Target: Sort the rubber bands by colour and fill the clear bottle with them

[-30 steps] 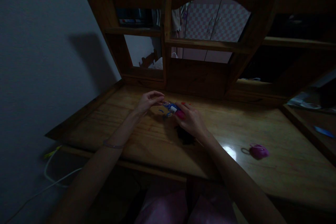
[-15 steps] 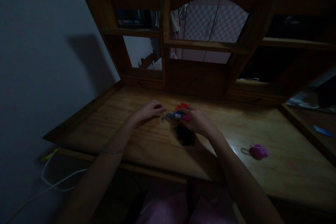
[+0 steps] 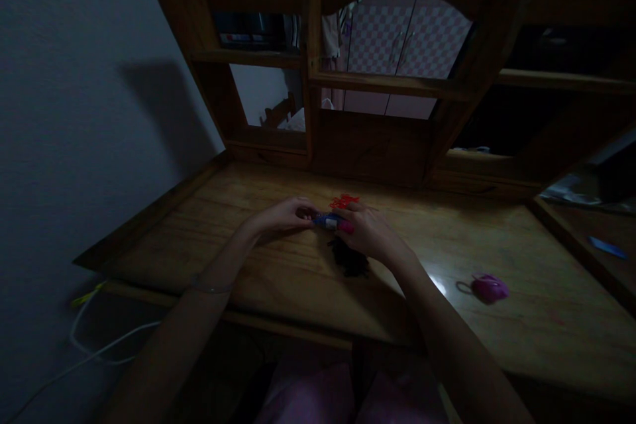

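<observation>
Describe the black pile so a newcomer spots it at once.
On the desk, find the right hand, holding a blue-and-pink item. The black pile lies beside that hand, toward the desk's near edge. It's dark and ragged-edged, unlike the bright red pile beyond the hand.

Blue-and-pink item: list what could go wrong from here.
The right hand holds the blue-and-pink item close beside the red pieces and could scatter them. The black heap lies nearer the person; a lowered wrist might drag it. The left hand is at the item's blue end; a tug could jerk it loose.
</observation>
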`<state>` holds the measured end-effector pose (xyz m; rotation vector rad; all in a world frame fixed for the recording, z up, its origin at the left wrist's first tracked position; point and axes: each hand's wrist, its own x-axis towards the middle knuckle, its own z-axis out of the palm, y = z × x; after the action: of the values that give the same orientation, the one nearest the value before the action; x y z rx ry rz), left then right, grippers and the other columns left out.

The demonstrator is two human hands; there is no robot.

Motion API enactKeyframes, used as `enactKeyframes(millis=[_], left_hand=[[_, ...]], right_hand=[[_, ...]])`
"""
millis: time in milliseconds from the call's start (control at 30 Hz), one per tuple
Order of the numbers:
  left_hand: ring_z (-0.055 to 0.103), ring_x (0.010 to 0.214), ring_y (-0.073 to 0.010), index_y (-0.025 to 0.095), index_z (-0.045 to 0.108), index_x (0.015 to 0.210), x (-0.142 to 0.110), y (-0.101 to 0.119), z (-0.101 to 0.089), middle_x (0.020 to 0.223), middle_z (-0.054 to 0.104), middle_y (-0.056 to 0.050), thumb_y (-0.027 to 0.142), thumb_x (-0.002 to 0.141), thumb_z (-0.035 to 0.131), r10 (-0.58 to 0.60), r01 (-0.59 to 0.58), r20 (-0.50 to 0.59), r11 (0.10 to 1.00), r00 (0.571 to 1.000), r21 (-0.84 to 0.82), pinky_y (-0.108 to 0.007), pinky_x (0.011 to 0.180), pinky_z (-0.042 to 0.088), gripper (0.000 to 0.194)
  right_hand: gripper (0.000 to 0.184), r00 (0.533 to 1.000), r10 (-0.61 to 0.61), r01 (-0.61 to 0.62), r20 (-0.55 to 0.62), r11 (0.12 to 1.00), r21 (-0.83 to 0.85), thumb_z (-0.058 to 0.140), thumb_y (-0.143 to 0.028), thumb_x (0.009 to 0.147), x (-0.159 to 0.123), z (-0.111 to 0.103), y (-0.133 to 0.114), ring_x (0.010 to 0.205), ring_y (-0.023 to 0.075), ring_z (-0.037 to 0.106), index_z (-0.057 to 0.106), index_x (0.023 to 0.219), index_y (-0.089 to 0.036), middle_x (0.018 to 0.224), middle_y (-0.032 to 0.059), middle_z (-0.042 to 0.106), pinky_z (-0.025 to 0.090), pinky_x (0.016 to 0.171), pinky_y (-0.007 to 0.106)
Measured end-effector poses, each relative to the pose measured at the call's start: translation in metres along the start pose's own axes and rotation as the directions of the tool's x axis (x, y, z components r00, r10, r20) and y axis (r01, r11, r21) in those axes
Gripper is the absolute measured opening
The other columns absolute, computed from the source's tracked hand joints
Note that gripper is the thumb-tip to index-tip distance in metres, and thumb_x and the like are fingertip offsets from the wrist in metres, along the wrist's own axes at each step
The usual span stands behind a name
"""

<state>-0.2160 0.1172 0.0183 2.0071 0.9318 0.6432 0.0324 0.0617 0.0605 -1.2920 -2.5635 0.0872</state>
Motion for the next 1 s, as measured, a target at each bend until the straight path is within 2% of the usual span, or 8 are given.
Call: enactKeyframes(millis=[167, 300, 533, 633, 733, 833, 933, 1000], left_hand=[[0.065, 0.079, -0.0181, 0.019, 0.076, 0.086, 0.0, 0.001, 0.001, 0.085, 0.07, -0.005, 0.023, 0.072, 0.068, 0.003, 0.001, -0.06, 0.998, 0.998, 0.057, -0.029, 0.074, 0.051, 0.016], [0.064, 0.075, -0.0174, 0.017, 0.075, 0.08, 0.0, 0.005, 0.002, 0.078, 0.07, -0.004, 0.025, 0.07, 0.069, -0.041, 0.044, -0.103, 0.999, 0.994, 0.03, -0.028, 0.07, 0.051, 0.014], [0.067, 0.074, -0.0187, 0.015, 0.074, 0.089, -0.007, 0.012, 0.0, 0.084, 0.072, -0.009, 0.037, 0.069, 0.078, -0.248, 0.202, -0.149, 0.942, 0.957, -0.267, -0.028, 0.063, 0.052, 0.029], [0.068, 0.073, -0.0193, 0.016, 0.073, 0.093, -0.006, 0.007, 0.001, 0.088, 0.073, -0.011, 0.036, 0.066, 0.082, -0.302, 0.216, -0.17, 0.892, 0.938, -0.396, -0.03, 0.064, 0.054, 0.034], [0.069, 0.078, -0.0209, 0.015, 0.073, 0.097, -0.005, 0.008, 0.002, 0.093, 0.073, -0.012, 0.036, 0.068, 0.081, -0.301, 0.212, -0.13, 0.863, 0.945, -0.459, -0.034, 0.07, 0.056, 0.036], [0.07, 0.091, -0.0237, 0.016, 0.069, 0.111, -0.008, 0.016, 0.001, 0.107, 0.072, -0.015, 0.037, 0.073, 0.078, -0.274, 0.185, -0.091, 0.825, 0.957, -0.534, -0.038, 0.078, 0.057, 0.044], [0.068, 0.1, -0.0249, 0.017, 0.062, 0.123, -0.01, 0.023, -0.001, 0.12, 0.067, -0.017, 0.036, 0.077, 0.076, -0.232, 0.134, -0.1, 0.807, 0.967, -0.575, -0.038, 0.082, 0.056, 0.052], [0.068, 0.101, -0.0242, 0.018, 0.061, 0.125, -0.009, 0.024, -0.003, 0.121, 0.067, -0.016, 0.033, 0.078, 0.075, -0.207, 0.111, -0.115, 0.828, 0.972, -0.55, -0.038, 0.084, 0.055, 0.051]], right_hand=[[0.043, 1.0, -0.001, 0.001, -0.008, 1.0, 0.001, 0.059, -0.031, 0.086, -0.001, 0.002, 0.001, 0.094, 0.0251, 0.064, 0.06, 0.128, -0.026, 0.112, 0.0104, 0.066, 0.046, 0.08, 0.034], [0.044, 1.0, 0.011, -0.011, 0.011, 1.0, -0.009, 0.06, -0.032, 0.086, 0.0, 0.003, 0.0, 0.094, 0.025, 0.064, 0.058, 0.13, -0.026, 0.111, 0.0102, 0.066, 0.045, 0.08, 0.033], [0.042, 1.0, 0.014, -0.014, -0.003, 1.0, -0.007, 0.057, -0.034, 0.089, 0.003, 0.009, -0.008, 0.095, 0.0257, 0.063, 0.057, 0.13, -0.024, 0.115, 0.0123, 0.064, 0.045, 0.078, 0.033], [0.041, 1.0, 0.019, -0.019, -0.008, 1.0, 0.014, 0.056, -0.035, 0.089, 0.003, 0.012, -0.012, 0.094, 0.0253, 0.063, 0.056, 0.128, -0.023, 0.114, 0.0123, 0.064, 0.045, 0.077, 0.033], [0.037, 0.999, 0.014, -0.013, -0.036, 1.0, 0.022, 0.055, -0.035, 0.09, 0.003, 0.013, -0.015, 0.095, 0.0251, 0.062, 0.057, 0.125, -0.022, 0.112, 0.0116, 0.064, 0.045, 0.076, 0.033], [0.04, 0.997, 0.019, -0.017, -0.078, 1.0, 0.024, 0.054, -0.036, 0.091, 0.004, 0.013, -0.013, 0.102, 0.0257, 0.061, 0.055, 0.128, -0.021, 0.116, 0.0124, 0.063, 0.045, 0.081, 0.033], [0.045, 0.992, 0.038, -0.035, -0.117, 0.999, 0.029, 0.054, -0.038, 0.091, 0.005, 0.014, -0.011, 0.103, 0.0256, 0.061, 0.051, 0.133, -0.022, 0.12, 0.0125, 0.062, 0.045, 0.081, 0.033], [0.046, 0.989, 0.051, -0.047, -0.139, 0.998, 0.034, 0.052, -0.04, 0.093, 0.005, 0.015, -0.011, 0.1, 0.0255, 0.061, 0.05, 0.134, -0.022, 0.12, 0.0126, 0.062, 0.046, 0.08, 0.033]])
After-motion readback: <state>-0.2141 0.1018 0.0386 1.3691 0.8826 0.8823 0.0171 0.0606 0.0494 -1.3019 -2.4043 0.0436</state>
